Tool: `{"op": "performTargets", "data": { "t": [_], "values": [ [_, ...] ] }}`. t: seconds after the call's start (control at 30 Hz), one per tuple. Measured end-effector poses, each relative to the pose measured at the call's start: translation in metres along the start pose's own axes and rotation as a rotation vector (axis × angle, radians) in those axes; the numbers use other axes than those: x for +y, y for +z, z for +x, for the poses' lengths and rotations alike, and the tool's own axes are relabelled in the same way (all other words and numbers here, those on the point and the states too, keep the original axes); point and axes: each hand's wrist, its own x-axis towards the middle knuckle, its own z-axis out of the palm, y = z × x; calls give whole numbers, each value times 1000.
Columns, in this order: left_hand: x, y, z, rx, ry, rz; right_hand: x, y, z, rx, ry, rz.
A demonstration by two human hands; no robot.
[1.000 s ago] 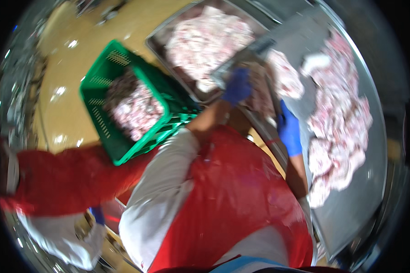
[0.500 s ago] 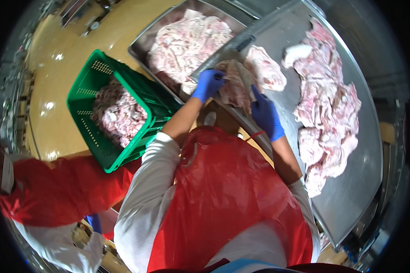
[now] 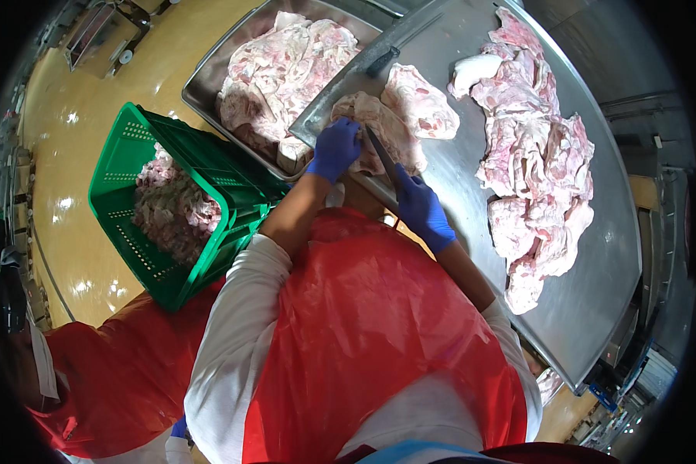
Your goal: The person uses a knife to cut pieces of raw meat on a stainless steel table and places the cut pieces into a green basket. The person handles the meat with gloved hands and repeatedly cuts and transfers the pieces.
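Note:
My left hand (image 3: 334,148), in a blue glove, is closed on the near left part of a raw, pale pink meat piece (image 3: 402,145) lying at the edge of the steel table (image 3: 572,317). My right hand (image 3: 421,207), also gloved, grips a knife (image 3: 381,152); its blade points up and left across that piece, the tip beside my left fingers. A second fatty piece (image 3: 417,100) lies just beyond. A long heap of similar pieces (image 3: 530,155) covers part of the table to the right.
A deep steel bin (image 3: 193,81) of meat stands at the back left. A green perforated basket (image 3: 116,193) holds scraps at left. Behind it is a co-worker in a red apron (image 3: 116,363). A cart (image 3: 100,42) stands farther back on the yellow floor (image 3: 69,247).
The view has shifted, with table and bin appearing farther left and up. My right hand has moved slightly leftward, and the knife's blade now shows angled across the piece toward my left hand.

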Motion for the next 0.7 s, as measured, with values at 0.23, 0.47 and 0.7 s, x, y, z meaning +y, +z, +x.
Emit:
{"op": "performTargets", "data": {
  "t": [0.23,0.47,0.7],
  "values": [
    [-36,-8,-22,89,44,-219,4,8,-3,-79,57,-185],
    [-26,-16,-42,138,227,102,2,-6,4,-13,-139,-213],
    [-34,-16,-44,155,270,84,-42,7,83,-99,-298,-305]
  ]
}}
